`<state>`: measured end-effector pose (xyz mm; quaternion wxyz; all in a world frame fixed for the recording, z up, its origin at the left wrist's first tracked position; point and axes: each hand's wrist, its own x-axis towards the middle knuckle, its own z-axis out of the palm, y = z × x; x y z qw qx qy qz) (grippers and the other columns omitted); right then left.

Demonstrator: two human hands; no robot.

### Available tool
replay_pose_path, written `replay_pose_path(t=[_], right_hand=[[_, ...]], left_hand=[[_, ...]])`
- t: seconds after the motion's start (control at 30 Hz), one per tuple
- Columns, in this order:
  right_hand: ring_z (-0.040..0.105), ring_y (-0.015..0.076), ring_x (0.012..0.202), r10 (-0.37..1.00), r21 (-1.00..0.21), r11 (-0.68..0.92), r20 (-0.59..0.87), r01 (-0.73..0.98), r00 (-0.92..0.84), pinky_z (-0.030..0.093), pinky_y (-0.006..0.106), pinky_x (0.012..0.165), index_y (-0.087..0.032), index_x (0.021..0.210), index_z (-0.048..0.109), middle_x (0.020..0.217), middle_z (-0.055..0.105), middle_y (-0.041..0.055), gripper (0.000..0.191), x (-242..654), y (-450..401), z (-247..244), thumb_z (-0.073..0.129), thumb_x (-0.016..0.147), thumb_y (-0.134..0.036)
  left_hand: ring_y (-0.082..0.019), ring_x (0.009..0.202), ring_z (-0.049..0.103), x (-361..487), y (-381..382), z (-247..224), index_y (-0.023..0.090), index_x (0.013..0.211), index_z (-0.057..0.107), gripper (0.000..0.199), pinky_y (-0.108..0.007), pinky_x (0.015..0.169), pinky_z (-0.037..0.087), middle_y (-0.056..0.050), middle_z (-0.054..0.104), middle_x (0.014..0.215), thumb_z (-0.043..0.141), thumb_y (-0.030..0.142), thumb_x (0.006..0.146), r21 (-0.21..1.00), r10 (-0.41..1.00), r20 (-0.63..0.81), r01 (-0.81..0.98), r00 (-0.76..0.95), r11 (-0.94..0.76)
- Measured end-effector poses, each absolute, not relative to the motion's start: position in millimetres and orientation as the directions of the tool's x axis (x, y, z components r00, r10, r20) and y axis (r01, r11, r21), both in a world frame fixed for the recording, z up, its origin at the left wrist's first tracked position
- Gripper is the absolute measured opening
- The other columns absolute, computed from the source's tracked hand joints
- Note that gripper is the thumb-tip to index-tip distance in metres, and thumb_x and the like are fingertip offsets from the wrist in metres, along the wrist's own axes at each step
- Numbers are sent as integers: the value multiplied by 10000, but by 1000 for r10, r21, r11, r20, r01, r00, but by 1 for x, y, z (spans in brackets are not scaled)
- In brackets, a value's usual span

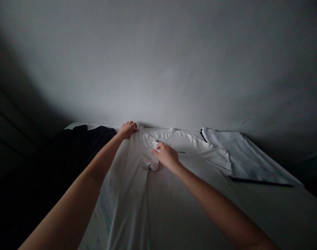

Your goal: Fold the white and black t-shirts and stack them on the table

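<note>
A white T-shirt point(189, 194) with a small dark print on its chest lies spread in front of me, collar toward the wall. Its left side is folded inward, so that the left sleeve lies over the body. At the far left corner of this fold, my left hand point(128, 129) is closed on the shoulder fabric, its fingertips partly hidden. My right hand point(167, 155) pinches the folded sleeve between thumb and fingers, close to the chest print. The right sleeve point(222, 159) lies stretched out flat.
Black clothing point(77, 149) lies along the left side. To the right rests a stack of folded garments point(247, 156), white on top with a dark edge beneath. The pale, marbled surface point(103, 211) shows beside the shirt. A grey wall point(158, 62) rises directly behind.
</note>
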<state>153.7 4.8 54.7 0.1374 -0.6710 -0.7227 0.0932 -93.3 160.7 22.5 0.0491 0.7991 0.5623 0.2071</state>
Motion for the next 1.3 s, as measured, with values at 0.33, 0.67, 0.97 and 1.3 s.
replay_pose_path(t=[0.33, 0.67, 0.97, 1.3], right_hand=[[700, 215, 932, 993, -357, -58, -120, 932, 15, 459, 249, 682, -227, 932, 748, 979, 760, 68, 209, 172, 65, 61, 678, 862, -411], [649, 250, 1082, 997, -199, -74, -19, 977, 72, 501, 311, 819, -177, 1118, 664, 1188, 671, 145, 247, 169, 58, 67, 667, 893, -279], [660, 177, 964, 891, -356, 442, 72, 823, -447, 475, 257, 817, -194, 989, 638, 1029, 698, 58, 102, 144, -59, 72, 658, 889, -181], [671, 274, 1095, 981, -445, 101, -102, 890, -163, 496, 329, 839, -145, 1244, 505, 1171, 695, 161, 423, 117, -153, 73, 652, 901, -345]], left_hand=[[-308, 1251, 503, -48, 109, 11, 92, 1260, 596, 412, -445, 1077, 366, -205, 587, 1318, 330, 245, 986, 172, 932, 274, 942, 237, -290], [-304, 1497, 247, -51, 106, 1, 267, 1544, 347, 595, -507, 1195, 204, -108, 276, 1632, 204, 519, 1024, 70, 959, 138, 963, 249, -260], [-310, 1486, 273, -46, 62, 13, 127, 1537, 339, 591, -479, 1197, 223, -161, 314, 1607, 254, 421, 1032, 30, 937, 195, 954, 289, -300], [-285, 1408, 422, -52, -62, 14, 101, 1394, 485, 463, -448, 1137, 364, -200, 483, 1483, 436, 288, 973, 189, 916, 183, 902, 357, -389]])
